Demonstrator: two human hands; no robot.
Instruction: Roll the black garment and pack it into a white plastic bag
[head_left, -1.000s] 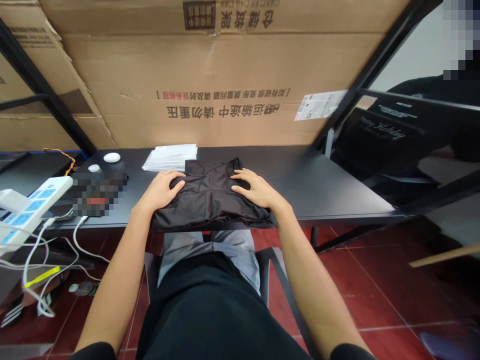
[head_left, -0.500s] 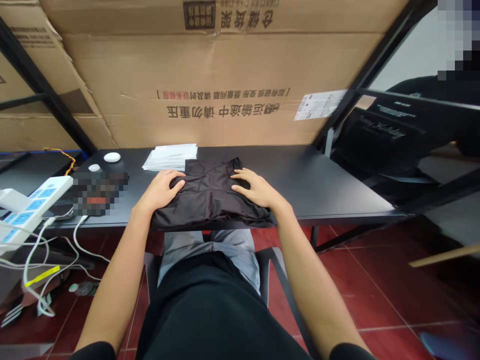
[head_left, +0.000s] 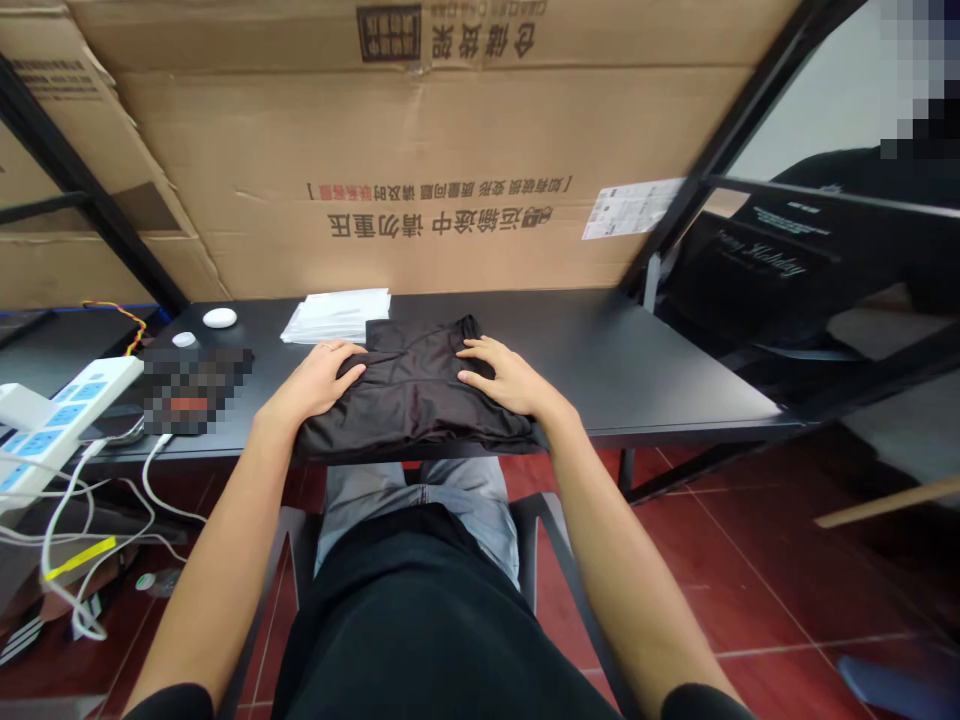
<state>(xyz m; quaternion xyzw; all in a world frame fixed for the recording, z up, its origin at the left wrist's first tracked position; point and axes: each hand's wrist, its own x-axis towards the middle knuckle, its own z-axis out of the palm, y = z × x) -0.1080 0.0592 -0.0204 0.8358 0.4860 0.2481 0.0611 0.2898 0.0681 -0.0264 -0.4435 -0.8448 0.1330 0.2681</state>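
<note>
A dark folded cloth (head_left: 420, 390) lies on the black table (head_left: 637, 370), its near side at the table's front edge. On the cloth's left side rests my left hand (head_left: 319, 380), thumb apart from the other fingers. My right hand (head_left: 506, 377) lies on the right side of the cloth, fingers spread and pointing inward. Both palms face down and neither hand grips the fabric. Some of the cloth's edges are hidden under my hands.
White sheets (head_left: 337, 315) lie behind the cloth. At the left are a white oval object (head_left: 220, 318), a power strip (head_left: 64, 425) and cables. Cardboard (head_left: 420, 130) stands along the back. A person in black (head_left: 810, 240) is at the right.
The whole view has shifted slightly. My hands and the cloth keep nearly the same positions relative to each other.
</note>
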